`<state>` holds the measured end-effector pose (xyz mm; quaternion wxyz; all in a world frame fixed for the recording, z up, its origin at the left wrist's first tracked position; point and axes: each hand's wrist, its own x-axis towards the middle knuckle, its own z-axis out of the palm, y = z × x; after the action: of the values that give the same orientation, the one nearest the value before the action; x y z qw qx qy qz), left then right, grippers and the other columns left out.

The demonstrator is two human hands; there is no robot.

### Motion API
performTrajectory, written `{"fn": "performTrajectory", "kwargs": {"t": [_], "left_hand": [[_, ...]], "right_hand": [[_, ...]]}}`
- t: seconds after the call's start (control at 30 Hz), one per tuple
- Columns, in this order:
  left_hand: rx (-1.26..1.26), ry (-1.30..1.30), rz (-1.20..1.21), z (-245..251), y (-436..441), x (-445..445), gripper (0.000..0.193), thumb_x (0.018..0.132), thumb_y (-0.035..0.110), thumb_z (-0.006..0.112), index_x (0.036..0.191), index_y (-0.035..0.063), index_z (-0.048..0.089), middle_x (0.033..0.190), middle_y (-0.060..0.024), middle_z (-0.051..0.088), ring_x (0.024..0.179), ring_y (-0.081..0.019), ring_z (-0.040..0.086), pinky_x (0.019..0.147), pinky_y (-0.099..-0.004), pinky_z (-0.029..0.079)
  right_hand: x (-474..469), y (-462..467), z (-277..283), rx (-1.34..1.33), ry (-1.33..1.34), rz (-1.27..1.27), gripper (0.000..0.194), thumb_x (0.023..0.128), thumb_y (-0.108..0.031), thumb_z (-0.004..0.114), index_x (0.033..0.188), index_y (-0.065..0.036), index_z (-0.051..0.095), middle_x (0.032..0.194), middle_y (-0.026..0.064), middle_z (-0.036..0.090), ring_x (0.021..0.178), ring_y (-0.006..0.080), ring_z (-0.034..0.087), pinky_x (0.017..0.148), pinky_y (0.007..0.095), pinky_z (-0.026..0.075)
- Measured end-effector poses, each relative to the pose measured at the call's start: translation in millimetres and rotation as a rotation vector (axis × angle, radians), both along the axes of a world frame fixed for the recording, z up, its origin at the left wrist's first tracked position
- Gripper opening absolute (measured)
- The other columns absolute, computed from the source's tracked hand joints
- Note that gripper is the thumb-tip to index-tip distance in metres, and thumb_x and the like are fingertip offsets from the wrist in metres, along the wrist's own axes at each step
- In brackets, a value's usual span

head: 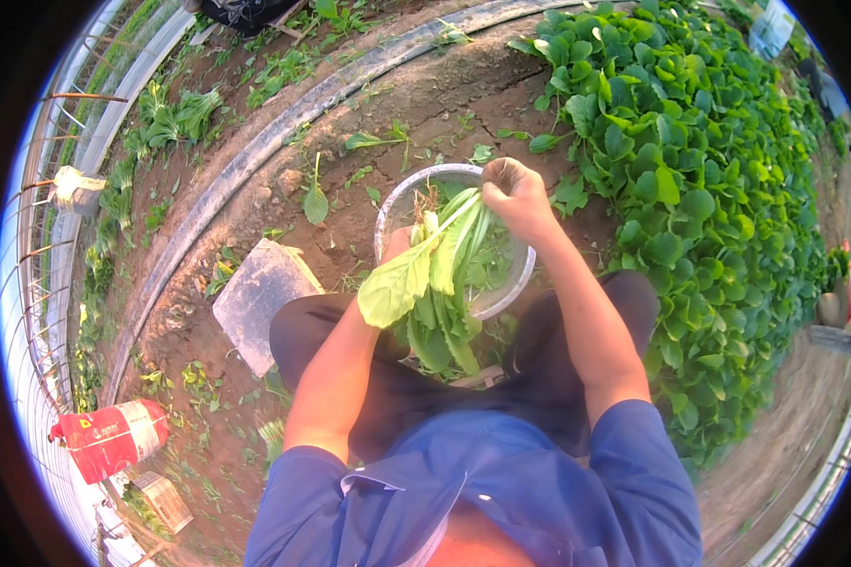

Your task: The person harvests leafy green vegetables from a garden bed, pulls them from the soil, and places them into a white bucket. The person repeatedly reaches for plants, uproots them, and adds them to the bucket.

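Observation:
My left hand (396, 244) grips a bunch of leafy green vegetables (436, 322) with the roots upward; most of its fingers are hidden behind the leaves. Pinched in my right hand (514, 195) are the pale stem ends of several leaves, which hang down across the bunch. Both hands are over a round plastic tub (516, 290) between my knees, with more green leaves (488, 262) inside it.
Dense leafy plants (681, 212) grow on my right. At my left knee lies a flat grey board or block (262, 301). A red sack (113, 436), a crate (163, 500) and bunches of greens (184, 117) are farther left. A long pale strip (255, 152) curves over the soil.

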<state>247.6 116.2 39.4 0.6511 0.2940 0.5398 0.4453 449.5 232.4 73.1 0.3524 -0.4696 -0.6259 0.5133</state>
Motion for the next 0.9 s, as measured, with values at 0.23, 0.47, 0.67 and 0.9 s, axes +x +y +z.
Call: {"fn": "performTrajectory", "kwargs": {"t": [0.23,0.47,0.67,0.9], "left_hand": [[0.102,-0.091,0.007,20.5,9.9,12.0,0.031,0.089,0.023,0.073,0.107,-0.0017,0.067,0.094,-0.0049,0.07,0.077,-0.0105,0.065,0.068,-0.0241,0.052],[0.024,0.022,0.051,5.2,20.2,17.8,0.029,0.089,0.018,0.073,0.107,-0.0035,0.066,0.09,-0.005,0.07,0.073,-0.012,0.065,0.065,-0.0282,0.054],[0.232,0.341,0.006,16.8,26.2,32.9,0.027,0.086,0.014,0.073,0.108,-0.0015,0.066,0.095,-0.002,0.067,0.083,-0.0086,0.059,0.076,-0.0272,0.05],[0.297,0.384,-0.063,22.4,28.3,45.1,0.036,0.086,0.014,0.073,0.118,0.0016,0.065,0.095,0.0018,0.064,0.086,-0.0079,0.057,0.08,-0.0258,0.048]], "right_hand": [[23.0,29.0,-17.5,0.151,-0.156,-0.48,0.043,0.088,-0.023,0.072,0.12,0.003,0.058,0.107,0.0134,0.068,0.093,0.0167,0.064,0.085,0.0307,0.052],[16.3,26.8,-26.2,0.092,0.022,-0.55,0.039,0.089,-0.025,0.071,0.114,0.004,0.06,0.099,0.0101,0.07,0.092,0.0183,0.066,0.085,0.0326,0.052],[6.8,-7.7,-18.7,-0.518,0.406,-0.091,0.047,0.094,-0.039,0.067,0.119,0.0,0.06,0.108,0.0055,0.067,0.096,0.0132,0.063,0.086,0.0278,0.049],[11.4,-14.7,-26.7,-0.427,0.657,-0.09,0.026,0.09,-0.015,0.073,0.11,-0.003,0.063,0.103,0.0031,0.067,0.093,0.0106,0.062,0.083,0.0268,0.051]]}}
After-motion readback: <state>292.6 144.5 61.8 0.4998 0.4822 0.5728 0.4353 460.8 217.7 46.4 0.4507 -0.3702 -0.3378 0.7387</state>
